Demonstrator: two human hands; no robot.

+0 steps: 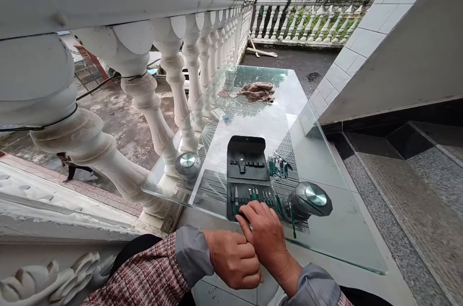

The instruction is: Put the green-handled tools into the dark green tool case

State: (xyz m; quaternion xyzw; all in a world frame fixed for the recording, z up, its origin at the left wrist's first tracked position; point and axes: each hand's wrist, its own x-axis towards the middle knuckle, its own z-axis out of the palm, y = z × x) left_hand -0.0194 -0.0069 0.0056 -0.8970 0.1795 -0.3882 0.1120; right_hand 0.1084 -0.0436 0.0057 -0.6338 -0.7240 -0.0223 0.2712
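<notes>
A black manicure case [249, 179] lies unfolded on the glass tabletop, with several small metal and dark-handled tools in its loops. At the case's near edge is my right hand [265, 231], fingers bent and close together, the tips overlapping that edge. Whether it pinches something small there is hidden. Just left of it and lower, my left hand [235, 259] is curled into a fist against the right wrist; what it holds, if anything, does not show. Beside the case lie several green-handled nail clippers [278, 166]. A slim green tool [292, 220] rests near the table's front edge.
The glass table [325, 219] stands on supports with round metal caps [313, 195]. Farther back are a crumpled brown cloth [257, 91] and a small pale packet [219, 114]. A white balustrade [173, 72] runs along the left; stone steps [405, 190] rise on the right.
</notes>
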